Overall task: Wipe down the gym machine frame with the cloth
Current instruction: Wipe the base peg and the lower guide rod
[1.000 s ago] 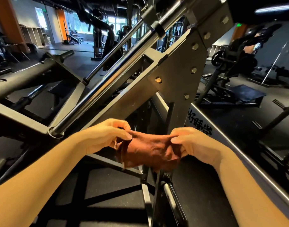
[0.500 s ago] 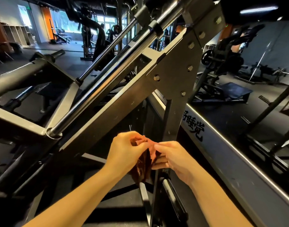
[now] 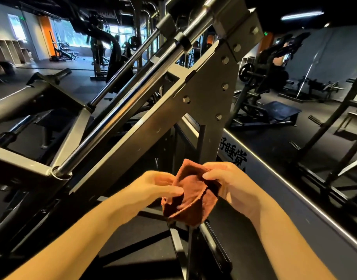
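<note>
Below frame (image 3: pixel 133 136), L hand (image 3: pixel 153 188) & R hand (image 3: pixel 228 184) grip cloth (image 3: pixel 191 195).

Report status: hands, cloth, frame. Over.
Both hands busy: left hand and right hand grip the rust-brown cloth. Cloth bunched, held below the diagonal frame beam, not on it. Nothing in between.

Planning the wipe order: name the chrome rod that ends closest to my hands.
The thicker chrome rod, its lower end socketed in the frame left of the left hand; the thinner rod ends higher and farther away.
</note>
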A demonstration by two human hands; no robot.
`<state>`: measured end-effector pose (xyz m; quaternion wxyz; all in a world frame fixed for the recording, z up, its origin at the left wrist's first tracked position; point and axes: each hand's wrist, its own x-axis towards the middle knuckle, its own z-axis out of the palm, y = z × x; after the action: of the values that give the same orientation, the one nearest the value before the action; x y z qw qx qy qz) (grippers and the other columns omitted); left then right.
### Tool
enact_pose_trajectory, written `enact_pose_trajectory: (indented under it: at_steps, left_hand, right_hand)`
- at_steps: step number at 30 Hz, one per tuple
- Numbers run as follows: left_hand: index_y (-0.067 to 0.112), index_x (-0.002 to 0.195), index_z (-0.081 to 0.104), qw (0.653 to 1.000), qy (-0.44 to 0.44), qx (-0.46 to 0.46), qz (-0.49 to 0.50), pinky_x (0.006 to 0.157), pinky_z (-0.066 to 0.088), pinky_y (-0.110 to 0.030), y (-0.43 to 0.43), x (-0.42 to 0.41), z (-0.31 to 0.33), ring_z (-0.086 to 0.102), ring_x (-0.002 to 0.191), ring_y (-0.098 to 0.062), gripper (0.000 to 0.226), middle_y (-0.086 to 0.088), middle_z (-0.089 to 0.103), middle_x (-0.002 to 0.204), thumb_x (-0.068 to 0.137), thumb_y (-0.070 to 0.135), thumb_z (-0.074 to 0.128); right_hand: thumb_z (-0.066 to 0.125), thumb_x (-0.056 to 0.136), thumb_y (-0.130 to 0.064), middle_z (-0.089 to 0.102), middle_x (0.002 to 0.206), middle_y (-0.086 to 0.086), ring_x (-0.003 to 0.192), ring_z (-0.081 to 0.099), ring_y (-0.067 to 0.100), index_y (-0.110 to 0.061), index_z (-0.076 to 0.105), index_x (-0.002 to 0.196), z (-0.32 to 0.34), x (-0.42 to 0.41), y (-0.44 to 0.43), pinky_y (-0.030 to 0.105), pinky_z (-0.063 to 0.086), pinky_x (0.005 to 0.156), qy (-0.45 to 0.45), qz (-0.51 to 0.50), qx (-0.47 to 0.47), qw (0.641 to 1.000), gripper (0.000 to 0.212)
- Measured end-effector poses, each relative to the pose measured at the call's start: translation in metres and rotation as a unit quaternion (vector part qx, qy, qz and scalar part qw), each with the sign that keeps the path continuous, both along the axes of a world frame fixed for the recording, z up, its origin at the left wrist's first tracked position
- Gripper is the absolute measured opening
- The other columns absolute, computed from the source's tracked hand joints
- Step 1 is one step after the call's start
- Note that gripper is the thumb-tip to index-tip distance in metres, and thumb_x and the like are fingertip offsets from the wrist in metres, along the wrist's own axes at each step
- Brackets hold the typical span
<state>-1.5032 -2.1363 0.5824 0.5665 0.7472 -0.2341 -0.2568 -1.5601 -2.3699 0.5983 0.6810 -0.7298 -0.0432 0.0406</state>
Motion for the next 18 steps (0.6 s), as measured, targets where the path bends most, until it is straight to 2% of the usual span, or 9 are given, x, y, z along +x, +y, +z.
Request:
enact_pose_trajectory:
  at_steps: [3,5,7,9,10,11,13,15,18]
  left_hand:
    - [0.008,0.097,0.075,0.992,0.053,-0.104,0.043,0.083,0.059,-0.035,-0.012,-0.006,0.005,0.074,0.096,-0.029,0.014,-0.014,0.076,0.102,0.091,0.02,0.071]
    - [0.005,0.102,0.073,0.987,0.059,-0.125,0.086,0.086,0.061,-0.043,-0.024,-0.009,0.001,0.075,0.094,-0.034,0.017,-0.017,0.076,0.1,0.093,0.019,0.07]
    - [0.009,0.099,0.073,0.992,0.002,-0.058,0.113,0.086,0.062,-0.048,-0.038,-0.011,-0.003,0.076,0.087,-0.03,0.013,-0.013,0.077,0.092,0.094,0.021,0.071]
    - [0.015,0.096,0.072,0.993,-0.048,0.03,0.105,0.073,0.064,-0.042,-0.047,-0.009,-0.005,0.077,0.077,-0.023,0.014,-0.006,0.077,0.085,0.093,0.028,0.074]
    - [0.016,0.098,0.071,0.994,-0.042,0.068,0.076,0.067,0.064,-0.036,-0.05,-0.007,-0.004,0.077,0.073,-0.022,0.018,-0.004,0.077,0.084,0.091,0.032,0.075]
    - [0.017,0.101,0.07,0.994,-0.027,0.098,0.036,0.067,0.064,-0.034,-0.053,-0.003,-0.005,0.077,0.074,-0.022,0.023,-0.004,0.078,0.085,0.089,0.035,0.077]
    - [0.017,0.104,0.072,0.993,-0.01,0.119,-0.012,0.081,0.064,-0.04,-0.057,0.01,-0.004,0.077,0.085,-0.023,0.03,-0.005,0.079,0.092,0.084,0.037,0.081]
    - [0.015,0.108,0.074,0.998,0.013,0.063,0.009,0.092,0.06,-0.044,-0.065,0.022,-0.003,0.076,0.094,-0.024,0.029,-0.006,0.078,0.1,0.084,0.03,0.082]
    - [0.007,0.112,0.073,0.993,0.082,-0.052,0.067,0.075,0.06,-0.034,-0.08,0.033,-0.001,0.075,0.086,-0.026,0.022,-0.014,0.077,0.102,0.093,0.017,0.072]
  right_hand:
    - [0.064,0.093,-0.038,0.07,0.117,0.022,0.109,0.068,0.038,-0.003,0.07,0.121,-0.006,0.0,-0.012,0.042,0.057,0.092,0.012,-0.013,0.088,0.996,0.045]
    - [0.06,0.099,-0.04,0.067,0.127,0.023,0.12,0.065,0.04,-0.007,0.066,0.131,-0.02,-0.004,-0.01,0.052,0.053,0.102,0.077,0.007,0.125,0.989,0.046]
    - [0.065,0.097,-0.031,0.069,0.124,0.025,0.116,0.067,0.04,-0.006,0.066,0.13,-0.032,-0.005,-0.01,0.051,0.056,0.097,0.113,-0.014,0.116,0.987,0.041]
    - [0.07,0.093,-0.016,0.074,0.114,0.018,0.105,0.073,0.032,-0.008,0.07,0.122,-0.035,-0.002,-0.013,0.042,0.06,0.087,0.102,-0.089,0.069,0.988,0.03]
    - [0.069,0.092,-0.009,0.077,0.109,0.013,0.101,0.075,0.028,-0.01,0.071,0.119,-0.034,0.0,-0.016,0.037,0.06,0.082,0.089,-0.121,0.049,0.987,0.027]
    - [0.067,0.092,-0.004,0.078,0.107,0.009,0.099,0.075,0.024,-0.012,0.071,0.118,-0.033,0.002,-0.02,0.034,0.059,0.08,0.075,-0.141,0.038,0.986,0.028]
    - [0.066,0.092,-0.001,0.078,0.108,0.003,0.1,0.075,0.019,-0.016,0.069,0.12,-0.029,0.006,-0.025,0.033,0.058,0.083,0.045,-0.153,0.023,0.987,0.032]
    - [0.065,0.093,-0.001,0.077,0.111,0.001,0.104,0.074,0.017,-0.02,0.068,0.12,-0.022,0.01,-0.031,0.037,0.056,0.091,0.017,-0.152,0.007,0.988,0.033]
    - [0.064,0.096,-0.008,0.077,0.113,0.0,0.106,0.073,0.017,-0.023,0.068,0.123,-0.011,0.017,-0.044,0.037,0.058,0.093,0.008,-0.11,-0.006,0.994,0.031]
